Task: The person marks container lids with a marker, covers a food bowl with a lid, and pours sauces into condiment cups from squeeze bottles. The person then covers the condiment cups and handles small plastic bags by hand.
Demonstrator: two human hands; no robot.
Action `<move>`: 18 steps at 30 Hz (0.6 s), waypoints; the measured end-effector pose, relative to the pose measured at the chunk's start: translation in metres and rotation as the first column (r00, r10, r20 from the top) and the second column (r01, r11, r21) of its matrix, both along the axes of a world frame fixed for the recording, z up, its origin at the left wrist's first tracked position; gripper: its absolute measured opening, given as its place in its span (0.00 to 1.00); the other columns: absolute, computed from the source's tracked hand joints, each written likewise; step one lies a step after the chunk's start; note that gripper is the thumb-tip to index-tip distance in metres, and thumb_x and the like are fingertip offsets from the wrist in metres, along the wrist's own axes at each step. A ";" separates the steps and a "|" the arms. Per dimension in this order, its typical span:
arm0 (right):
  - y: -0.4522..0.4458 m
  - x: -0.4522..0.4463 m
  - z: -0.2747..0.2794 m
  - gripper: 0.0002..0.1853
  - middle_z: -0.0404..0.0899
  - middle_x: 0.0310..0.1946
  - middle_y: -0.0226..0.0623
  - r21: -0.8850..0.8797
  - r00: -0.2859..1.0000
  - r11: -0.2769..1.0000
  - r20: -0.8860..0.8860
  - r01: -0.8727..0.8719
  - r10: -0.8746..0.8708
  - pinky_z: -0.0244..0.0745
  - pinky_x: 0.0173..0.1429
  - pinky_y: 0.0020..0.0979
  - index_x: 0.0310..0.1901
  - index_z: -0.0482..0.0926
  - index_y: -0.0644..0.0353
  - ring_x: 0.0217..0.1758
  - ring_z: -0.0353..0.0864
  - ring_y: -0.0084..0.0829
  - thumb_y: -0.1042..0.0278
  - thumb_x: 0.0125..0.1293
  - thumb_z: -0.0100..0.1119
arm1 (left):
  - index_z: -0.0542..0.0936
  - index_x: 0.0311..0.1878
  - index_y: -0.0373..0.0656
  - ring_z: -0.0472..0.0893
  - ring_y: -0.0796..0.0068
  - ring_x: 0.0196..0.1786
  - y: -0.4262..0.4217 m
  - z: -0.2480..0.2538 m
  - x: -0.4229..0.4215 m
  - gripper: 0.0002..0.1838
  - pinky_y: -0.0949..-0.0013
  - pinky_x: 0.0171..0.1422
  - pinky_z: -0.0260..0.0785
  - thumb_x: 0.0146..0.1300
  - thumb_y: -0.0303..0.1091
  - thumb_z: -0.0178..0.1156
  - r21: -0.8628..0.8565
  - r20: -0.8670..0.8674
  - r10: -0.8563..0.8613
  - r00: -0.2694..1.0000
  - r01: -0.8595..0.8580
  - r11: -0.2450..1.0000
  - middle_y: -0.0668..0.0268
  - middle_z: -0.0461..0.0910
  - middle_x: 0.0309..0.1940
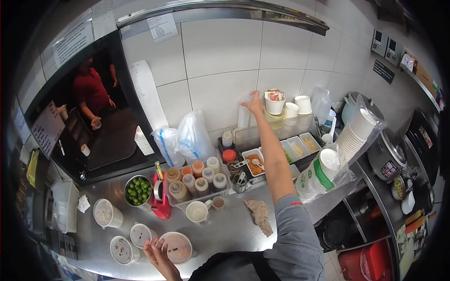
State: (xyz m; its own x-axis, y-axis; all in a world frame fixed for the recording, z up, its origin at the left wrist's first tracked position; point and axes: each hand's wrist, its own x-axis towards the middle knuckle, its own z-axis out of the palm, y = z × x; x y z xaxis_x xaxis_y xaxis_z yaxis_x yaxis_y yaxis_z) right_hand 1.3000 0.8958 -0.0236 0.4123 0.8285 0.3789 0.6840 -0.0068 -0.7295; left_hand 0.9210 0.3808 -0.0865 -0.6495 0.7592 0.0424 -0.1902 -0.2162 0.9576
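Observation:
My right hand (253,103) reaches far forward to the wall, its fingers curled at the top of a tall translucent plastic stack (243,117). What the stack is made up of is too faint to tell. At the bottom, my left hand (161,259) has its fingers apart beside a large round tub (177,247) with pale pinkish contents or a see-through top. Two smaller white tubs with dark specks on top stand to its left, a rear one (141,234) and a front one (123,250). Behind them is another lidded tub (107,213).
Squeeze bottles (198,178) fill a basket mid-counter. Around it are a bowl of green limes (139,188), a white mug (197,212), a brown cloth (258,216) and topping trays (297,147). Bagged cups (328,164) lie right. A person in red (91,89) stands beyond the hatch.

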 end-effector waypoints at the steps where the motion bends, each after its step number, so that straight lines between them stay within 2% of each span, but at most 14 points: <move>1: 0.000 0.003 0.000 0.40 0.79 0.43 0.41 0.045 1.000 0.999 0.007 -0.002 0.001 0.57 0.58 0.54 0.52 0.59 0.46 0.51 0.76 0.45 0.57 0.39 0.76 | 0.64 0.60 0.49 0.73 0.74 0.51 0.001 -0.002 0.000 0.19 0.69 0.56 0.63 0.70 0.44 0.47 0.009 0.003 -0.008 1.000 0.008 1.000 0.64 0.70 0.51; 4: 0.001 0.009 0.007 0.36 0.78 0.41 0.42 0.242 0.999 0.969 -0.012 -0.048 0.052 0.64 0.54 0.50 0.51 0.62 0.49 0.47 0.77 0.45 0.60 0.40 0.75 | 0.63 0.59 0.45 0.74 0.73 0.49 0.007 0.002 0.006 0.18 0.71 0.54 0.64 0.69 0.39 0.47 0.044 -0.048 -0.025 0.999 0.027 0.999 0.62 0.71 0.49; 5: -0.001 0.014 0.012 0.36 0.78 0.40 0.42 0.342 0.995 0.937 -0.038 -0.077 0.096 0.67 0.52 0.47 0.51 0.63 0.50 0.45 0.78 0.44 0.61 0.40 0.75 | 0.63 0.59 0.44 0.74 0.73 0.48 0.009 0.007 0.009 0.17 0.71 0.53 0.65 0.69 0.36 0.47 0.056 -0.073 -0.021 0.997 0.026 0.998 0.62 0.71 0.49; 6: -0.003 0.007 0.018 0.35 0.78 0.38 0.43 0.439 0.988 0.893 -0.060 -0.104 0.145 0.69 0.51 0.44 0.51 0.64 0.51 0.43 0.78 0.43 0.63 0.41 0.74 | 0.64 0.57 0.40 0.75 0.72 0.49 0.011 0.014 0.012 0.18 0.69 0.54 0.66 0.66 0.30 0.51 0.081 -0.069 -0.043 0.997 0.049 0.996 0.60 0.72 0.49; 8: -0.061 -0.024 0.051 0.32 0.76 0.38 0.40 0.622 0.951 0.775 -0.155 -0.117 0.268 0.74 0.45 0.36 0.51 0.66 0.56 0.39 0.78 0.37 0.68 0.43 0.73 | 0.66 0.57 0.39 0.74 0.72 0.51 0.017 0.017 0.016 0.20 0.69 0.55 0.66 0.61 0.25 0.55 0.096 -0.194 -0.140 0.971 0.161 0.982 0.60 0.72 0.50; 10: -0.125 -0.059 0.055 0.30 0.74 0.41 0.36 0.679 0.714 0.669 -0.303 -0.302 0.630 0.74 0.44 0.32 0.51 0.66 0.59 0.42 0.76 0.30 0.71 0.47 0.72 | 0.68 0.57 0.38 0.74 0.70 0.54 0.027 0.013 0.024 0.24 0.68 0.57 0.66 0.56 0.22 0.60 0.080 -0.331 -0.228 0.916 0.268 0.960 0.59 0.72 0.52; 11: -0.166 -0.078 0.046 0.29 0.71 0.44 0.33 0.645 0.653 0.644 -0.284 -0.411 0.702 0.76 0.43 0.29 0.52 0.66 0.60 0.45 0.75 0.27 0.73 0.49 0.70 | 0.68 0.58 0.38 0.74 0.69 0.55 0.033 0.010 0.029 0.27 0.68 0.59 0.65 0.53 0.20 0.62 0.058 -0.404 -0.268 0.875 0.317 0.947 0.58 0.72 0.53; 13: -0.273 -0.120 0.029 0.33 0.71 0.47 0.33 0.499 0.412 0.586 -0.422 -0.638 0.808 0.73 0.53 0.32 0.55 0.64 0.59 0.50 0.73 0.27 0.71 0.47 0.72 | 0.68 0.61 0.38 0.73 0.67 0.57 0.043 0.014 0.046 0.32 0.65 0.60 0.66 0.51 0.24 0.67 0.036 -0.575 -0.296 0.763 0.385 0.922 0.56 0.70 0.57; 15: -0.341 -0.145 -0.010 0.33 0.71 0.49 0.32 0.436 0.292 0.448 -0.381 -0.780 0.878 0.72 0.55 0.30 0.56 0.64 0.59 0.52 0.73 0.27 0.77 0.48 0.70 | 0.67 0.62 0.37 0.74 0.66 0.57 0.046 0.024 0.063 0.34 0.65 0.59 0.68 0.50 0.26 0.69 0.036 -0.618 -0.306 0.725 0.414 0.909 0.55 0.70 0.57; 16: -0.366 -0.152 -0.024 0.31 0.71 0.49 0.34 0.398 0.184 0.411 -0.497 -0.820 0.848 0.71 0.55 0.29 0.55 0.64 0.59 0.52 0.73 0.26 0.80 0.50 0.68 | 0.66 0.62 0.37 0.74 0.65 0.57 0.046 0.025 0.067 0.36 0.65 0.58 0.69 0.49 0.27 0.69 0.035 -0.639 -0.311 0.704 0.431 0.902 0.54 0.70 0.57; 18: -0.396 -0.161 -0.059 0.29 0.72 0.48 0.36 0.398 0.120 0.432 -0.608 -0.809 0.785 0.71 0.54 0.28 0.54 0.63 0.59 0.52 0.73 0.25 0.80 0.51 0.67 | 0.66 0.62 0.37 0.75 0.66 0.56 0.048 -0.004 0.065 0.37 0.65 0.56 0.71 0.48 0.27 0.71 0.023 -0.574 -0.371 0.730 0.468 0.884 0.55 0.72 0.56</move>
